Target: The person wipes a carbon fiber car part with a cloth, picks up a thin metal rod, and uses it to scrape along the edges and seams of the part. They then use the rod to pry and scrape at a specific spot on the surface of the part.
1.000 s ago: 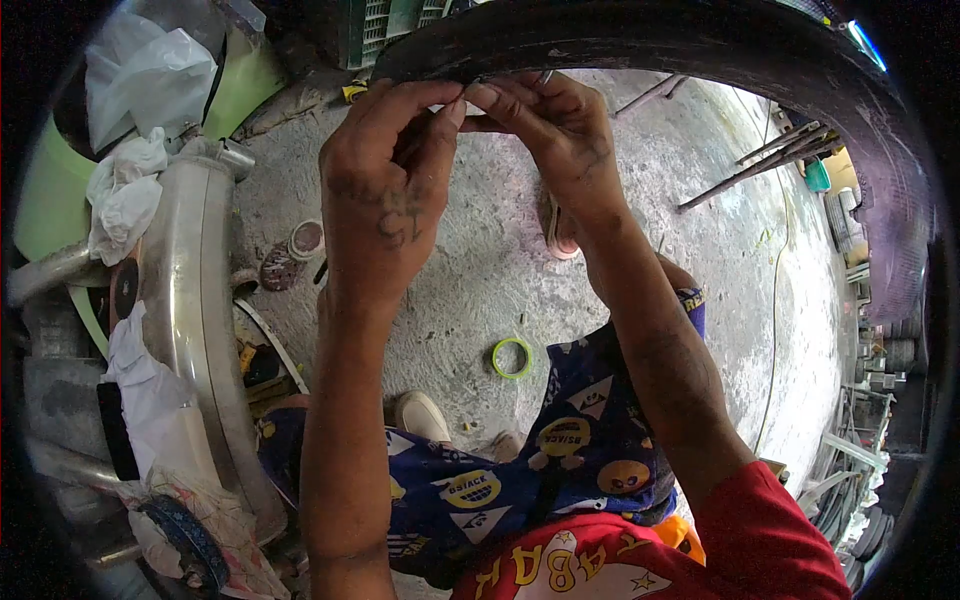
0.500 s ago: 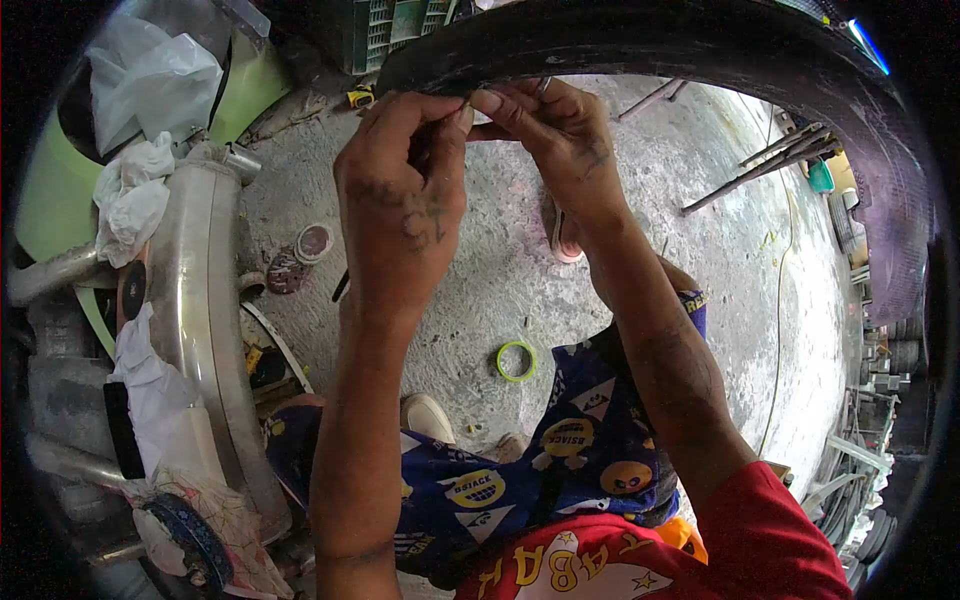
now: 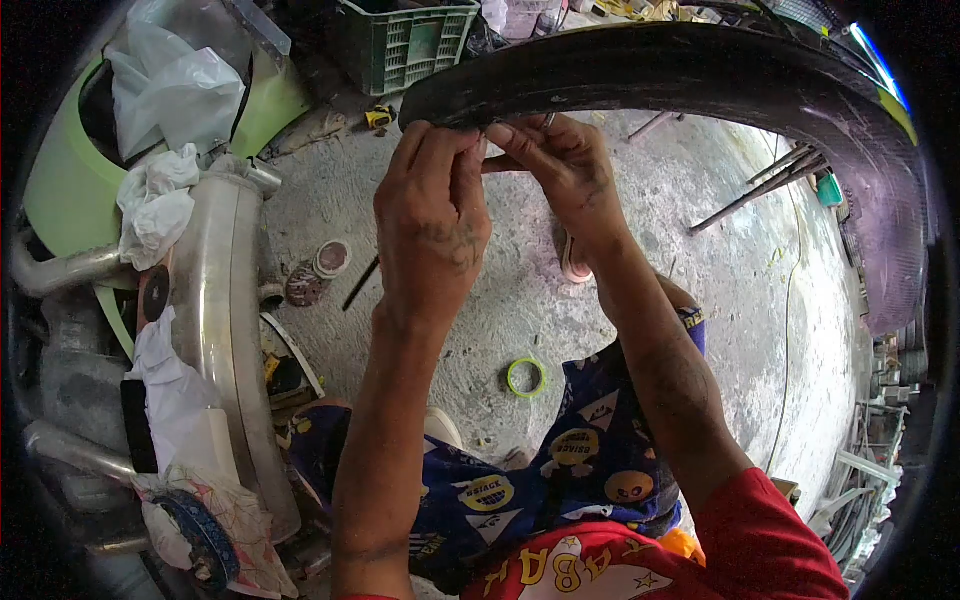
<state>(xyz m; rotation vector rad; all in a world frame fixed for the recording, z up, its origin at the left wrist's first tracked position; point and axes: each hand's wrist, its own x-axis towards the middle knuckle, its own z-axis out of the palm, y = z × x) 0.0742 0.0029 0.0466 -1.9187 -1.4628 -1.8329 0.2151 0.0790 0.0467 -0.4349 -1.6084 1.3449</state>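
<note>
A long, black, curved panel (image 3: 620, 72) with a scuffed surface arches across the top of the view. My left hand (image 3: 432, 225) is at its lower edge near the left end, fingers bent and thumb pressed to the fingertips. Just to the right, my right hand (image 3: 568, 175) is closed too, its thumb tip close to the left fingertips and its other fingers curled under the panel edge. A ring shows on one right finger. Whatever lies between the fingertips is too small or hidden to make out.
A silver muffler (image 3: 205, 330) with white cloths and plastic stands on the left. On the concrete floor lie a green tape roll (image 3: 525, 362), a small round tub (image 3: 332, 260) and a yellow tape measure (image 3: 379, 117). A green crate (image 3: 410, 50) sits behind; metal legs (image 3: 750, 195) stand right.
The view has tilted slightly, so the panel and both hands appear lower and more of the crate shows. My fingers stay pinched together at the panel's edge.
</note>
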